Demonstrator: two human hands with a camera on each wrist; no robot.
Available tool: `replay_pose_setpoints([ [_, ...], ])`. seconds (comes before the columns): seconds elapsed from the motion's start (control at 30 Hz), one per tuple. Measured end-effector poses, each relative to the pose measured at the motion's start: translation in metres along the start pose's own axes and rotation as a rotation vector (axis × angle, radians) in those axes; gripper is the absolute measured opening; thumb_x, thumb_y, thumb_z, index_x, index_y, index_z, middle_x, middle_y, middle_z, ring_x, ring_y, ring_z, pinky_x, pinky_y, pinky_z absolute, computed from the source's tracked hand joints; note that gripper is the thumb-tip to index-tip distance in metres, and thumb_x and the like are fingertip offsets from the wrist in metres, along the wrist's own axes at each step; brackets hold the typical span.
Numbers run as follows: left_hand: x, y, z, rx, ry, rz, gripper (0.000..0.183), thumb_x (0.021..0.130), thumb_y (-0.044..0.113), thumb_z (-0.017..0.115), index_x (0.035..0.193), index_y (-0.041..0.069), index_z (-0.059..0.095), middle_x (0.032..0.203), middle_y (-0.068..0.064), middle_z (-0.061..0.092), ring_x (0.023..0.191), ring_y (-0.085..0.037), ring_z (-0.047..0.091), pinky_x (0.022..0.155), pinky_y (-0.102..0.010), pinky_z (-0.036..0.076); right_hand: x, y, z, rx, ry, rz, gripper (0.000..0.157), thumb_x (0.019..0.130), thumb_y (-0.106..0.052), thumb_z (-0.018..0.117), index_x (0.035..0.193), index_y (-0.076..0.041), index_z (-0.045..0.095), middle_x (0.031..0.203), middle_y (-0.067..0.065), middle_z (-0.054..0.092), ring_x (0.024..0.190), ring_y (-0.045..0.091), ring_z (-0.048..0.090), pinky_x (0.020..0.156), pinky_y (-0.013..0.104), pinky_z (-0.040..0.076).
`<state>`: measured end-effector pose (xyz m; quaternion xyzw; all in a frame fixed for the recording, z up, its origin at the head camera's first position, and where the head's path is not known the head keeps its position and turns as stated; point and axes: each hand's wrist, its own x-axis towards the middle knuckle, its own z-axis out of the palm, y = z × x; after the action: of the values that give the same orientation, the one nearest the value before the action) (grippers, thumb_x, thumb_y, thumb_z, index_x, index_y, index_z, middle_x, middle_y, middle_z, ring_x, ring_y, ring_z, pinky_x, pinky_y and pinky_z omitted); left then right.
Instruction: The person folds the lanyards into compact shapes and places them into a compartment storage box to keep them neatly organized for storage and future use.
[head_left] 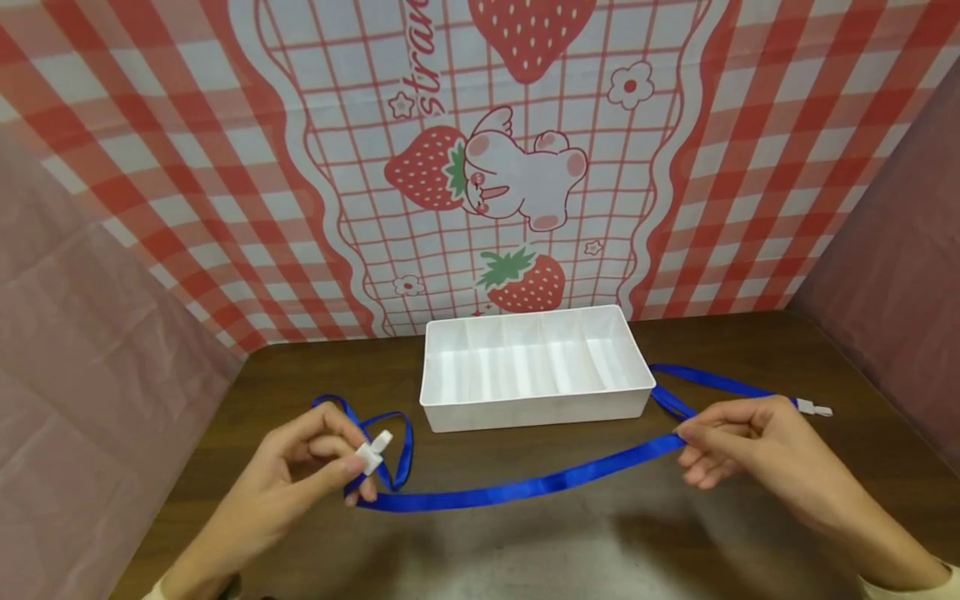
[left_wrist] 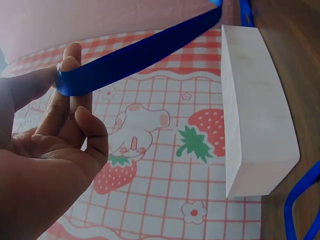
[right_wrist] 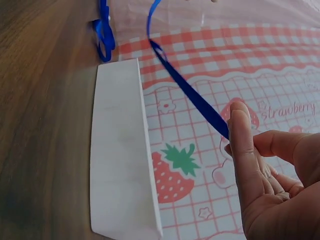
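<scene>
A blue lanyard strap [head_left: 525,492] spans the space between the two hands, sagging slightly in front of the white box. With thumb and fingers, my left hand [head_left: 300,467] pinches a white plastic clip [head_left: 370,457] and the strap beside it. My right hand [head_left: 757,458] pinches the strap's other stretch between thumb and forefinger. Behind the left hand lies a loop of blue strap [head_left: 407,450] on the table. More blue strap [head_left: 712,382] runs behind the right hand to a second white clip [head_left: 813,408]. Whether all this is one lanyard, I cannot tell.
A white box [head_left: 536,410] divided into several compartments stands at the back middle of the brown wooden table [head_left: 292,367]. Behind it hangs a red checked cloth [head_left: 780,125] with strawberry prints. Pink fabric [head_left: 90,350] closes off both sides.
</scene>
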<state>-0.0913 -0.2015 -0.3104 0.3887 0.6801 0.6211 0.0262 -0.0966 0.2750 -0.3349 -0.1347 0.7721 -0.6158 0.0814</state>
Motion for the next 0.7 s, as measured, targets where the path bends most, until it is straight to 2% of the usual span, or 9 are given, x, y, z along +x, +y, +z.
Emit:
replay_pose_setpoints([
  [0.2, 0.011, 0.0, 0.013, 0.049, 0.012, -0.066, 0.021, 0.095, -0.014, 0.053, 0.103, 0.004, 0.057, 0.086, -0.011, 0.068, 0.069, -0.019, 0.064, 0.057, -0.035, 0.055, 0.0, -0.011, 0.013, -0.027, 0.03, 0.026, 0.021, 0.098, -0.007, 0.062, 0.1, 0.013, 0.067, 0.08, 0.024, 0.071, 0.068, 0.039, 0.071, 0.063, 0.049, 0.057],
  [0.57, 0.028, -0.001, 0.034, 0.102, -0.013, -0.104, 0.016, 0.096, -0.002, 0.061, 0.103, 0.012, 0.061, 0.086, -0.005, 0.065, 0.069, -0.018, 0.063, 0.058, -0.032, 0.054, 0.005, -0.027, 0.033, -0.078, 0.015, 0.02, 0.025, 0.097, -0.015, 0.065, 0.098, 0.01, 0.068, 0.078, 0.016, 0.073, 0.067, 0.034, 0.072, 0.061, 0.046, 0.059],
  [0.7, 0.035, -0.002, 0.041, 0.109, -0.03, -0.09, 0.014, 0.096, 0.0, 0.063, 0.103, 0.012, 0.063, 0.085, -0.004, 0.066, 0.069, -0.02, 0.063, 0.061, -0.033, 0.054, 0.008, -0.031, 0.04, -0.073, -0.007, -0.002, 0.024, 0.097, -0.015, 0.065, 0.097, 0.009, 0.069, 0.078, 0.016, 0.072, 0.066, 0.032, 0.072, 0.06, 0.047, 0.058],
])
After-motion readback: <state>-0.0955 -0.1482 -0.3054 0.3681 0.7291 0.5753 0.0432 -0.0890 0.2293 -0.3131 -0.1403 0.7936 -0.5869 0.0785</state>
